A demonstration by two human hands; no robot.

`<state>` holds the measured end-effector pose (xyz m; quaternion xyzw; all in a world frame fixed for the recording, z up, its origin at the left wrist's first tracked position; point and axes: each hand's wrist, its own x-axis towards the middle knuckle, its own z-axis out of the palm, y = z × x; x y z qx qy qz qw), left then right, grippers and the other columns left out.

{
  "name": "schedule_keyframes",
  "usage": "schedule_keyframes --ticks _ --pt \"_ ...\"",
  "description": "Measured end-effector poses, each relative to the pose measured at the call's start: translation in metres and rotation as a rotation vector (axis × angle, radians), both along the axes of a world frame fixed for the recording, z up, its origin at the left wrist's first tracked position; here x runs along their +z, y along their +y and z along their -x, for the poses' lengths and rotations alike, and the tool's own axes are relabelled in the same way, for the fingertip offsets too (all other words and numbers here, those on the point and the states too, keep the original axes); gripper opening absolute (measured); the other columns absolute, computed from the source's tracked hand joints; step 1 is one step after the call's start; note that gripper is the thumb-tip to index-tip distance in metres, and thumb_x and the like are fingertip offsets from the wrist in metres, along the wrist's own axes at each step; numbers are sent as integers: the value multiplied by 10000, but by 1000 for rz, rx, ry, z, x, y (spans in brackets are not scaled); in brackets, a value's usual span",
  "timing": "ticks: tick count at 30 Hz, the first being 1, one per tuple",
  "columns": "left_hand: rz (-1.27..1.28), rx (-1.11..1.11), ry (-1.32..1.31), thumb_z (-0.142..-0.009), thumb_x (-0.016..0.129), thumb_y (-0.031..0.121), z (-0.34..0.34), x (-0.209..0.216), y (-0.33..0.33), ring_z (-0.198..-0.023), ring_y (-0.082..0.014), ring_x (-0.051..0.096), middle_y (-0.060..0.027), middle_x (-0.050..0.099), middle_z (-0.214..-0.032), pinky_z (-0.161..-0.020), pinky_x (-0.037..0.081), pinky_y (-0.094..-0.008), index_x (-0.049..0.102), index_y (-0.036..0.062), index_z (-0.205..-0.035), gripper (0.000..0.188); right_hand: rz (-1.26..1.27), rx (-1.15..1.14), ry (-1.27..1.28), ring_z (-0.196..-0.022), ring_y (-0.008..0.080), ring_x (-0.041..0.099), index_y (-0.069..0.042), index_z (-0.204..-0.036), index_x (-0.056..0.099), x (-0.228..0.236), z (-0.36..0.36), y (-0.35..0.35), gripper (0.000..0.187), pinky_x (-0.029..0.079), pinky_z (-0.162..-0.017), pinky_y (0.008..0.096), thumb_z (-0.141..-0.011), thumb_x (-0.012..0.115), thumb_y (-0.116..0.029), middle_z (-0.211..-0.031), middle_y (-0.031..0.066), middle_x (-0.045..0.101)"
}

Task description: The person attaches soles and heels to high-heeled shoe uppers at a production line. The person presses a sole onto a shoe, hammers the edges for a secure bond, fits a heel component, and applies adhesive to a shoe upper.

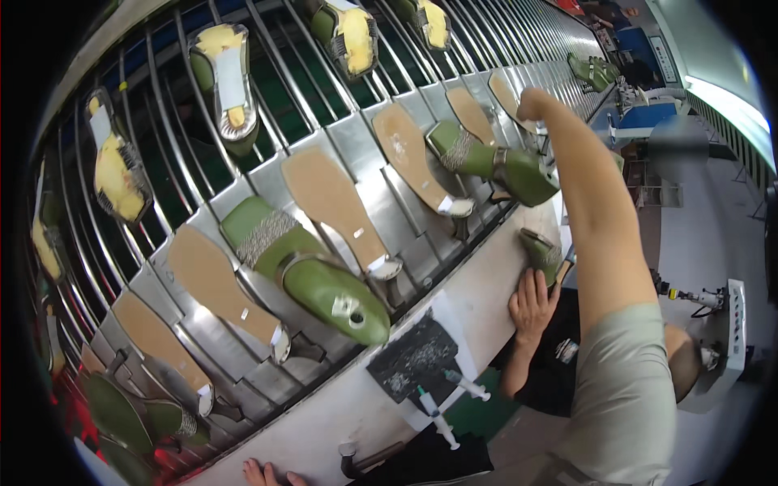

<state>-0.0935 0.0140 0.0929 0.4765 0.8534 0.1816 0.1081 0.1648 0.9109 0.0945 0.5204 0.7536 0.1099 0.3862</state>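
Observation:
My right arm stretches across the right side to the far end of the metal conveyor. At its end, my right hand [536,105] is by a tan shoe sole [504,93]; its fingers are turned away, so a hold on the sole cannot be made out. A green shoe with a glittery strap [527,176] lies just nearer. My left hand [266,473] shows only fingertips at the bottom edge, stretched out on the pale bench edge. Between lie more tan soles [320,194] with white heel ends and another green shoe [336,296], on metal slats.
Shoe lasts with yellowish undersides [355,40] rest on the metal rods [166,121] behind. A black pad [413,356] on the bench ledge has two syringes [439,417] by it. At the right, a co-worker's hand [532,304] touches a green shoe [541,253].

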Motion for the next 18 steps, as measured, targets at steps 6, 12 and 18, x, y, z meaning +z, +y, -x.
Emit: schedule_keyframes --ticks 6,12,18 --pt "166 35 -84 -933 653 223 -4 0 -12 -1352 -554 469 -325 509 -1459 -1122 354 -684 524 -8 -1371 512 -9 -57 -12 -1088 450 699 21 -1121 700 -44 -65 14 476 562 -939 500 -761 773 -281 -1120 300 717" --pt "192 19 -137 -913 674 216 -7 1 -23 -1361 -561 454 -320 492 -1475 -1126 343 -699 499 -10 -1422 583 -495 -10 636 -1027 490 672 17 -1058 637 -34 -48 75 394 521 -919 552 -916 666 -350 -1043 314 701" --pt "198 4 -135 -902 687 228 -8 8 -39 -1371 -562 444 -326 470 -1494 -1134 329 -711 472 -10 -1449 634 -27 148 961 -1077 458 682 39 -1268 518 -7 201 2 819 550 -951 496 -817 790 -587 -1109 269 703"
